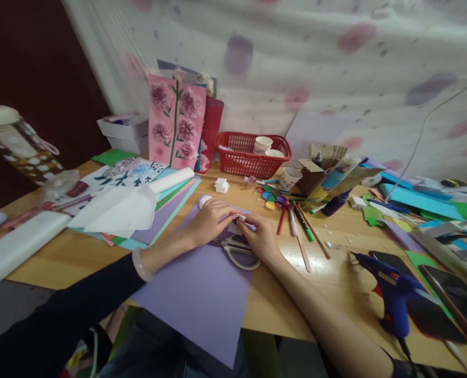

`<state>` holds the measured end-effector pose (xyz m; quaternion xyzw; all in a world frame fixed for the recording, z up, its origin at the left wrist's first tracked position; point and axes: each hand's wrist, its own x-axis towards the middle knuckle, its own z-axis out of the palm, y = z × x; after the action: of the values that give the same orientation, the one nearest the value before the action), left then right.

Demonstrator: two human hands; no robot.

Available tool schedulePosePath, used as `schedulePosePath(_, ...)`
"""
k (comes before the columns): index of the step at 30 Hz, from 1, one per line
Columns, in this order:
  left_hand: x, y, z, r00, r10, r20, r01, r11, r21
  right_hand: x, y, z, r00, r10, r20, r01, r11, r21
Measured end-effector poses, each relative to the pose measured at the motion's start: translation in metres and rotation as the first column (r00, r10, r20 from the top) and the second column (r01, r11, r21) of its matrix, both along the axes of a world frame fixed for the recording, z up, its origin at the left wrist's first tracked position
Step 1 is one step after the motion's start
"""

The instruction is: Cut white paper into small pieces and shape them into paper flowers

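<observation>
Left hand: the left hand (209,219) lay curled over a small piece of white paper (237,224), its fingertips pinching the left side of it; a pale bangle (141,265) sat on the wrist below a dark sleeve.
Right hand: the right hand (261,237) met the left at the same scrap and gripped its right edge between thumb and fingers.
White paper: it sat between the two hands, low over the purple sheet (201,289); whether it touched the sheet could not be told.
Purple sheet: it lay flat on the wooden tabletop (335,283), its near corner hanging past the front edge.
Scissors: a pair with pale handles (239,253) lay on the purple sheet, just under the right hand.
Left of the hands: a stack of coloured papers (166,210) with a white roll (172,180) on top.
Behind: a red basket (252,152) holding paper cups, and a pink flower card (176,121) standing upright.
Right of the hands: pencils and pens (300,226) lay loose, near a small paint palette (272,198).
Far right: a blue glue gun (391,289) rested near the front edge, well apart from the hands.
</observation>
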<state>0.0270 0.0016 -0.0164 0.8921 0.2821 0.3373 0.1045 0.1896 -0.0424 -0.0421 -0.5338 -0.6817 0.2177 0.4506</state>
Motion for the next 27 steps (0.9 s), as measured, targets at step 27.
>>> schedulePosePath(27, -0.004, -0.016, 0.008, 0.974, -0.081, 0.211, 0.047, 0.985, 0.165, -0.008, -0.009, 0.018, 0.589, 0.043, -0.807, -0.471, 0.830, -0.299)
